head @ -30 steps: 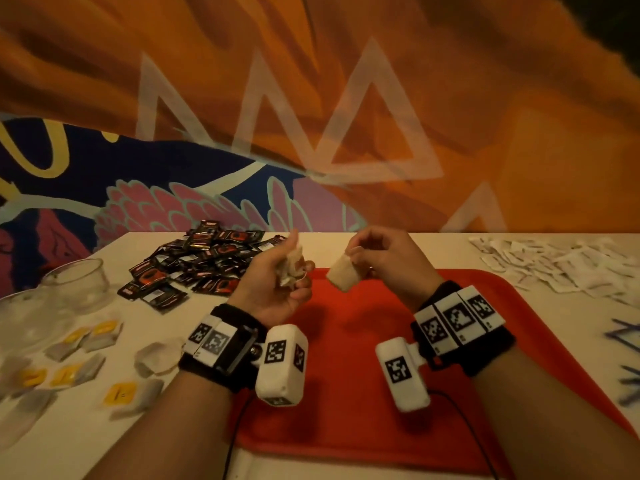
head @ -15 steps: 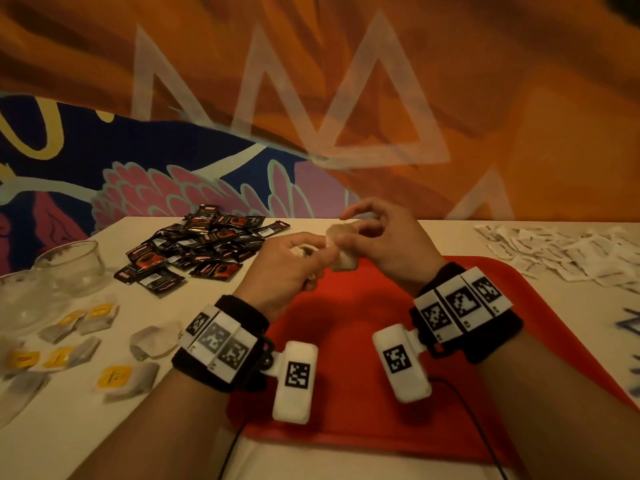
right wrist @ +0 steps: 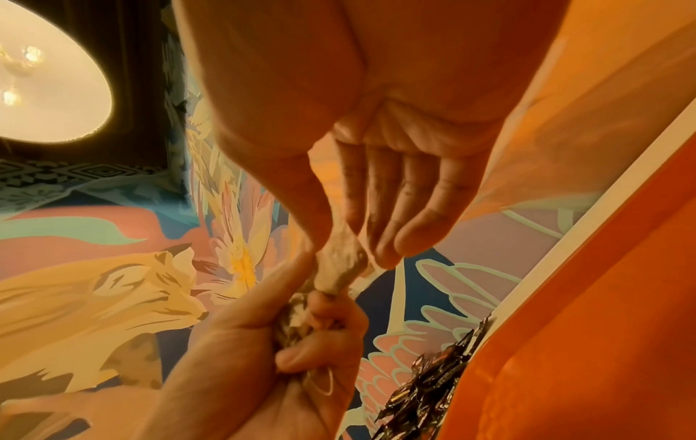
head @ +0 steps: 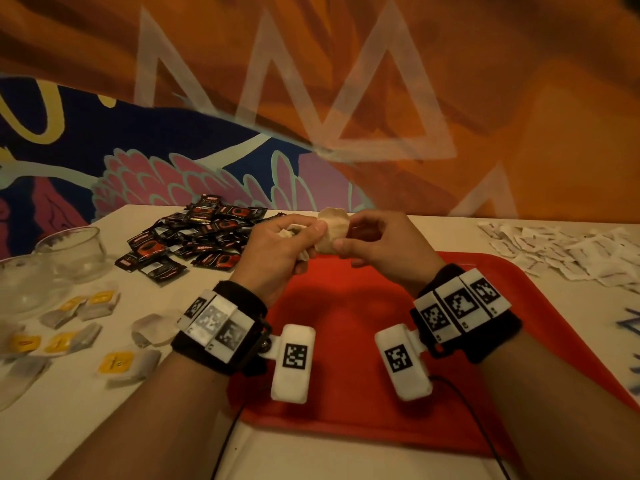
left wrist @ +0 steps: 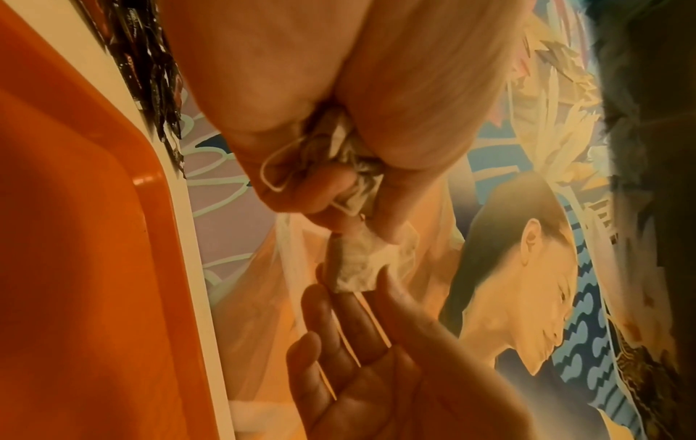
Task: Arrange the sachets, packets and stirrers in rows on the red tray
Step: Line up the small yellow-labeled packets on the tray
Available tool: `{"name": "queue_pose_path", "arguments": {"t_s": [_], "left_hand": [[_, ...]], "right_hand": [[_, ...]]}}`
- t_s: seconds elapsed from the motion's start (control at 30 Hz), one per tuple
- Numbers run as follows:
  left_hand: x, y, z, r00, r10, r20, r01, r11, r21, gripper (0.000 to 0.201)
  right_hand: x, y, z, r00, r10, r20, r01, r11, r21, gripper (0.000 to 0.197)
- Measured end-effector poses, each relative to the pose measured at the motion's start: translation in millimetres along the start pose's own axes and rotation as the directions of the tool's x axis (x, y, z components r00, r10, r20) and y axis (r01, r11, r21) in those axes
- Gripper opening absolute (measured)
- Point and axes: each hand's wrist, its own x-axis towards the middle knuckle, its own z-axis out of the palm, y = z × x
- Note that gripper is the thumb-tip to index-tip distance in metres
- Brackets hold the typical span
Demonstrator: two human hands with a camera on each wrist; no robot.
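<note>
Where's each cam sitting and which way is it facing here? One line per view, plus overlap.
Head: on the head, looking forward and down at the red tray; both wrists show.
Left wrist: along the left hand toward the mural wall.
Right wrist: along the right hand toward the wall and ceiling lamp.
Shared: all show the tea bag pinched between both hands.

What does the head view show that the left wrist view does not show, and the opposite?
Only the head view: the white sachets right of the red tray, two glass bowls, yellow-tagged tea bags.

Only the left wrist view: crumpled bags and string bunched inside the left hand, and the right hand's palm side.

Both: the tea bag pinched between both hands, the tray, the black packets.
</note>
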Motion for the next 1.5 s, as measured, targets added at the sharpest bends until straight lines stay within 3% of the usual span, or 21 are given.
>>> {"name": "queue_pose_path", "arguments": {"t_s": [0.27, 0.4, 0.57, 0.67, 0.83, 0.97, 1.33, 1.43, 1.5], "left_hand": [[0.7, 2.3, -3.7, 0.999, -0.014, -0.043, 0.014, 1.000, -0.017, 0.013], [8.4, 5.6, -22.6, 0.993, -0.083, -0.088, 0.072, 0.990, -0.120, 0.015], [15.1, 0.6, -40.8, 0.966, -0.256, -0.034, 0.223, 0.894, -0.389, 0.019], [18.0, -0.5, -47.4, 0.956, -0.293, -0.025, 0.250, 0.853, -0.458, 0.019], [21.1, -4.5, -52.7, 0.943, -0.331, -0.020, 0.275, 0.812, -0.514, 0.019], [23.0, -6.6, -57.4, 0.928, -0.372, -0.021, 0.300, 0.779, -0.551, 0.019], [25.3, -8.0, -61.9, 0.911, -0.412, -0.036, 0.319, 0.756, -0.572, 0.020], [24.8, -8.1, -61.2, 0.910, -0.413, -0.035, 0.324, 0.761, -0.563, 0.020], [24.9, -8.1, -61.3, 0.909, -0.417, -0.030, 0.332, 0.763, -0.555, 0.021]], "right_hand": [[-1.1, -0.1, -0.8, 0.999, 0.019, 0.033, -0.016, 0.995, -0.094, 0.010], [10.7, 4.5, -2.3, 0.989, 0.135, 0.063, -0.124, 0.980, -0.157, 0.011], [55.3, 9.1, 13.3, 0.931, 0.343, 0.123, -0.261, 0.863, -0.432, 0.010], [83.7, 17.2, 26.7, 0.903, 0.420, 0.089, -0.330, 0.810, -0.484, 0.010], [106.3, 39.9, 55.5, 0.885, 0.465, -0.007, -0.361, 0.678, -0.640, 0.042], [121.2, 59.6, 66.7, 0.856, 0.516, -0.013, -0.409, 0.663, -0.627, 0.040], [128.5, 49.8, 74.1, 0.863, 0.505, -0.013, -0.322, 0.531, -0.784, 0.052], [125.5, 48.2, 67.1, 0.860, 0.509, -0.016, -0.318, 0.512, -0.798, 0.044], [124.1, 46.4, 60.9, 0.856, 0.517, 0.016, -0.322, 0.557, -0.766, 0.033]]}}
